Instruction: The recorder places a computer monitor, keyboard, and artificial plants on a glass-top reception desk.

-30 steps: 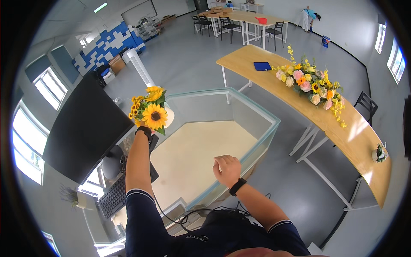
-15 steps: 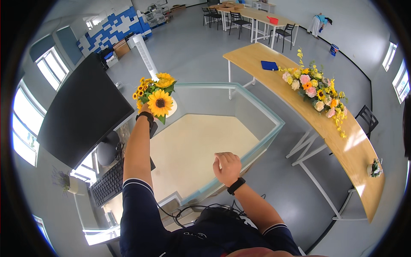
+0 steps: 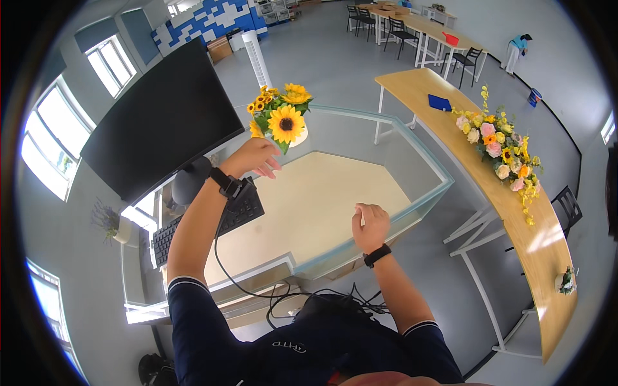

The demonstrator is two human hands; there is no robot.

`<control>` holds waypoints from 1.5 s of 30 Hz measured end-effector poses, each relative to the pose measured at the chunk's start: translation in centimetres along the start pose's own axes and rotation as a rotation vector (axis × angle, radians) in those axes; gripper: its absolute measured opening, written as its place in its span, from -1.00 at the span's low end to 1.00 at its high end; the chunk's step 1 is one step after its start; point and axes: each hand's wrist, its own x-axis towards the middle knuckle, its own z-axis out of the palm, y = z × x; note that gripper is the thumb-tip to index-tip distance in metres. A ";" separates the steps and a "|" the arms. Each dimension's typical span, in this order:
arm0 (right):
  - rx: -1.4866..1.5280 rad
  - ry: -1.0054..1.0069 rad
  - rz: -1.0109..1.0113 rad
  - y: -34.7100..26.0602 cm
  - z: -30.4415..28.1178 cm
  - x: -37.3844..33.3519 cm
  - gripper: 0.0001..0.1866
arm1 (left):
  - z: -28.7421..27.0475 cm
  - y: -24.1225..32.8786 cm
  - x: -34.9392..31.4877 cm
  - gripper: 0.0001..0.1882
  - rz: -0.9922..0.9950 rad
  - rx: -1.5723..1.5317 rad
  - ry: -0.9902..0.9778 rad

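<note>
Yellow artificial sunflowers (image 3: 286, 124) with green leaves stand in a white pot (image 3: 300, 137) at the far left part of the glass-topped desk (image 3: 309, 206). Just on the near side of the flowers is my left hand (image 3: 256, 156), its fingers stretched out and holding nothing. Its fingertips are close to a low leaf; whether they touch it I cannot tell. A black keyboard (image 3: 241, 209) lies below my left wrist. Over the desk's near right edge, my right hand (image 3: 371, 226) is curled closed, with nothing visible in it.
A large black monitor (image 3: 167, 122) stands at the left, with a potted lavender plant (image 3: 119, 225) nearby. Black cables (image 3: 283, 296) loop at my waist. To the right, a curved wooden table (image 3: 476, 154) bears a long flower arrangement (image 3: 505, 151) and a blue folder (image 3: 439, 102). A person bends far off.
My left hand has come away from the sunflowers toward me, its fingers now apart. My right hand stays curled. The whole view has shifted, so the desk and flowers appear farther right.
</note>
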 end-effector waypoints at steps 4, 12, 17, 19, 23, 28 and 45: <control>0.000 0.009 -0.024 -0.8 -0.1 0.0 -0.90 | 2.3 0.5 -9.9 -0.69 0.219 0.058 -0.304; -0.022 0.074 -0.024 -0.6 0.2 -0.6 -0.92 | 7.2 -3.5 -23.0 -0.74 0.499 -0.060 -0.757; -0.023 0.000 0.023 -0.8 -0.2 -1.0 -0.89 | 7.0 -7.1 -27.4 -0.80 0.613 0.087 -0.906; -0.004 -0.057 0.038 -1.1 -0.4 -1.8 -0.87 | 7.2 -10.3 -28.5 -0.79 0.620 -0.040 -0.687; 0.381 0.205 0.430 -3.4 -2.5 -8.5 -0.82 | 7.9 -17.9 -31.6 -0.69 0.412 -0.242 -0.428; -0.151 -0.341 0.880 -0.7 -7.5 -25.7 -0.82 | 11.5 -27.8 -37.9 -0.66 0.164 -0.505 -0.068; 0.004 -0.953 1.043 -5.8 -7.9 -47.1 -0.80 | 10.5 -30.8 -38.8 -0.62 0.121 -0.570 -0.209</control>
